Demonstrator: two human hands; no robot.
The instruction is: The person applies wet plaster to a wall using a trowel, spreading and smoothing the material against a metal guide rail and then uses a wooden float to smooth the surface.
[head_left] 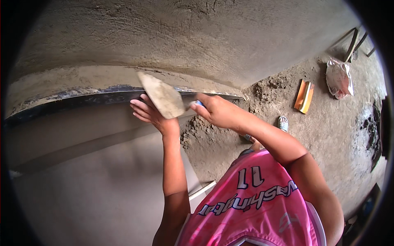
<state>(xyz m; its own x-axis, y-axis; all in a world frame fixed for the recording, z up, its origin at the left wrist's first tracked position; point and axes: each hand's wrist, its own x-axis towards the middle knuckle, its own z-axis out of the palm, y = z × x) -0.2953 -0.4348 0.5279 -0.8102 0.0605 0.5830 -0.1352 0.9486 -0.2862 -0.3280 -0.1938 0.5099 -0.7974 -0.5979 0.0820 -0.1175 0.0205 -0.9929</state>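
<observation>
My right hand [212,110] is closed round the blue handle of a pointed trowel [163,97]. The trowel's blade, smeared with pale mortar, slants up and left over a narrow ledge [78,81] at the foot of the rough plastered wall [164,45]. Behind and below the blade is my left hand [155,114], its fingers stretched out and somewhat apart beside a long dark straight strip [82,101]. This strip runs along the ledge's near edge. Part of the left hand is hidden by the blade; whether its fingertips touch the strip I cannot tell.
A smooth grey surface [102,176] spreads below the strip at left. Loose mortar [266,90] lies heaped by the wall's end. On the floor at right are an orange float [304,96] with a pale handle and a crumpled whitish sack [339,79]. My sandalled foot [282,123] stands nearby.
</observation>
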